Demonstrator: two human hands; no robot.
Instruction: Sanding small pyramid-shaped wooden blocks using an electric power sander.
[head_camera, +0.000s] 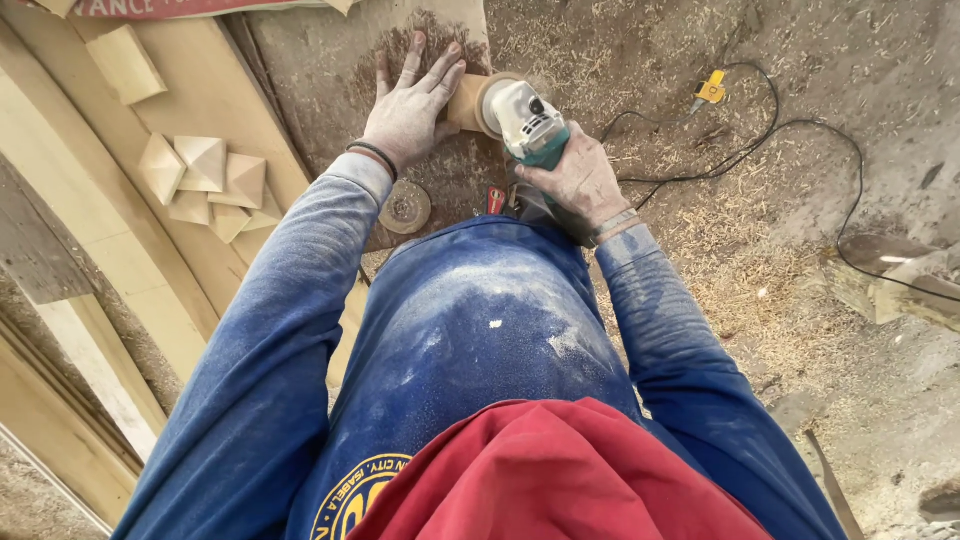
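Seen from above, looking down a dusty blue sleeved chest to a sawdust-covered floor (760, 250). Left hand (408, 108) spread flat, fingers open, pressing a small wooden block (464, 100) down onto a brown board (440, 180) lying on the floor. Right hand (578, 182) clenched around the body of a white and teal grinder (530, 125), its round sanding disc (488, 100) touching the right end of the block, just beside the left fingertips. Black cord (800, 130) trailing from the tool across the floor toward the right edge, past a small yellow plug (711, 88). Spare sanding disc (405, 207) resting on the near edge of the board, below the left wrist. Small pile of pyramid-shaped wooden pieces (205, 180) on a pale plank (190, 100) along the left side, well apart from the work.

To sand this well, probably best to keep the block pinned firmly, fingers drawn back from the spinning disc, the disc held flat against the face with light, even pressure, and the cord kept behind the tool.
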